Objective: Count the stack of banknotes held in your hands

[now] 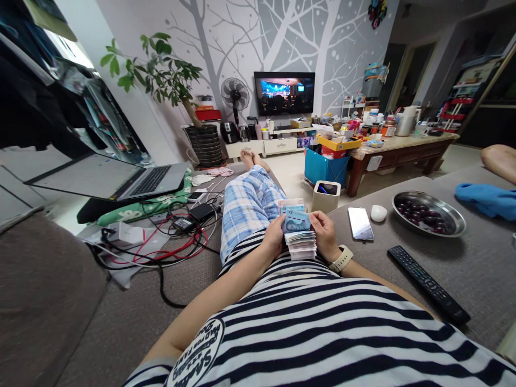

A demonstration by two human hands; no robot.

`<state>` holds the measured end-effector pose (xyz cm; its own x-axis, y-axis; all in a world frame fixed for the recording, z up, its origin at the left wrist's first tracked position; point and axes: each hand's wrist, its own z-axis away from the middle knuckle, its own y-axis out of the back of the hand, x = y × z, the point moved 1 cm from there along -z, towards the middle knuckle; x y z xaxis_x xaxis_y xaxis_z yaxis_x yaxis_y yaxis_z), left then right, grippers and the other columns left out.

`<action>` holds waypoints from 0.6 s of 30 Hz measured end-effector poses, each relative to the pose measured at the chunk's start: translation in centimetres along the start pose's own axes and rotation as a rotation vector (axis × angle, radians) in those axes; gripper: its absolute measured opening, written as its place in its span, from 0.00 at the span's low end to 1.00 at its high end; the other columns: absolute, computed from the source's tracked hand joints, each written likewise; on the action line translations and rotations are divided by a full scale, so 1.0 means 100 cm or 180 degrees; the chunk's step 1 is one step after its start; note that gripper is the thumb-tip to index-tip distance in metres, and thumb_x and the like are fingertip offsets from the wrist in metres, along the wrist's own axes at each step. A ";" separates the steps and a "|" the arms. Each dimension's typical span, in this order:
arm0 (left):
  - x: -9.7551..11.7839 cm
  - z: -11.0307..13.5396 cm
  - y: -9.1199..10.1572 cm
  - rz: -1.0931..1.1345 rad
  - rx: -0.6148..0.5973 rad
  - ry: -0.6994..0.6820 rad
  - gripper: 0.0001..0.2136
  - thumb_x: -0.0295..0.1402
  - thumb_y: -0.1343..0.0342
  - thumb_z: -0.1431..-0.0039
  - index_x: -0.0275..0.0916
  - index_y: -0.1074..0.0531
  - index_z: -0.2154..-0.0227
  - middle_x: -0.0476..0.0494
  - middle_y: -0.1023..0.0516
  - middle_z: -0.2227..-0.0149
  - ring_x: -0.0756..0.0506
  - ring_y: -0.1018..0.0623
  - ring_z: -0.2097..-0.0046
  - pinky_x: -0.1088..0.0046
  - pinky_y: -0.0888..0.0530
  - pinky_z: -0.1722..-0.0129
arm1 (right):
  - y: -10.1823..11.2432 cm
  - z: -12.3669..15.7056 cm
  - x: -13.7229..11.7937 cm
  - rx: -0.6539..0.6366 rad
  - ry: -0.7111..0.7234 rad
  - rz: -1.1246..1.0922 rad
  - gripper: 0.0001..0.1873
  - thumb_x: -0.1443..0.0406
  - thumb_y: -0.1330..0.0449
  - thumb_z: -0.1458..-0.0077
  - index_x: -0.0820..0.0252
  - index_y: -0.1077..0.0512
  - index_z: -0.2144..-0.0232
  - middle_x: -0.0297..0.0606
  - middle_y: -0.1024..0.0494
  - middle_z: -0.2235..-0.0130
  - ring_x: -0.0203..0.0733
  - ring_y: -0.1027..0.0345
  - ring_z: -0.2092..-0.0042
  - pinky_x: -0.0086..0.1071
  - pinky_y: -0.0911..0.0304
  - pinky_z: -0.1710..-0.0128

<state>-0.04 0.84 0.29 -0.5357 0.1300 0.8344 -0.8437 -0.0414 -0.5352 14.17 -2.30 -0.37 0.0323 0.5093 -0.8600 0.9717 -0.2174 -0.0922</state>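
I sit on a grey sofa with my legs stretched out in blue plaid trousers. A thick stack of banknotes (299, 235) rests on my lap, held between both hands. My left hand (274, 236) grips the stack's left side with curled fingers. My right hand (325, 234), with a beige watch on the wrist, holds the right side, its thumb on the top blue note.
A phone (360, 223), a white earbud case (378, 213), a metal bowl of dark fruit (429, 213) and a black remote (428, 282) lie on the sofa at right. A laptop (116, 180) and tangled cables (173, 244) lie at left. Another person's knee (500, 160) shows far right.
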 end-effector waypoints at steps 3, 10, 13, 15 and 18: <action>0.001 0.001 -0.001 0.0007 0.0008 -0.0011 0.05 0.33 0.37 0.51 0.37 0.23 0.75 0.42 0.16 0.70 0.38 0.17 0.57 0.61 0.22 0.53 | 0.000 0.000 0.000 0.0003 0.0001 -0.0026 0.15 0.53 0.42 0.41 0.57 0.29 0.73 0.31 0.30 0.76 0.39 0.39 0.73 0.33 0.41 0.70; 0.000 0.001 0.001 -0.0016 -0.0053 -0.0045 0.06 0.34 0.36 0.52 0.36 0.23 0.75 0.40 0.16 0.69 0.38 0.16 0.58 0.61 0.22 0.52 | 0.000 0.000 0.000 -0.0001 -0.0056 -0.0062 0.17 0.52 0.41 0.42 0.57 0.29 0.74 0.31 0.30 0.76 0.39 0.39 0.73 0.33 0.41 0.70; 0.000 0.001 0.000 0.0017 -0.0122 -0.0031 0.05 0.34 0.36 0.51 0.37 0.22 0.73 0.41 0.16 0.69 0.38 0.17 0.56 0.61 0.22 0.51 | 0.000 0.000 0.001 0.0008 -0.0062 -0.0106 0.17 0.51 0.40 0.43 0.56 0.29 0.74 0.31 0.30 0.76 0.38 0.39 0.73 0.33 0.42 0.70; 0.000 0.002 -0.001 0.0043 -0.0150 0.0029 0.04 0.33 0.38 0.49 0.38 0.22 0.73 0.41 0.15 0.69 0.37 0.17 0.55 0.60 0.22 0.51 | 0.000 0.001 0.002 0.0002 -0.0113 -0.0194 0.19 0.49 0.40 0.42 0.56 0.30 0.75 0.31 0.30 0.77 0.38 0.40 0.74 0.33 0.43 0.72; -0.001 0.002 -0.002 0.0118 -0.0077 0.0119 0.04 0.32 0.39 0.48 0.38 0.22 0.73 0.41 0.15 0.69 0.37 0.17 0.54 0.59 0.23 0.50 | -0.002 0.002 0.005 -0.0126 -0.0244 -0.0382 0.22 0.46 0.43 0.41 0.55 0.30 0.74 0.31 0.31 0.80 0.38 0.41 0.77 0.33 0.45 0.75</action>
<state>0.21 0.68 0.37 -0.5646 0.1657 0.8085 -0.8219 -0.0230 -0.5692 13.99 -2.18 -0.84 -0.1011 0.4642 -0.8799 0.9761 -0.1249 -0.1780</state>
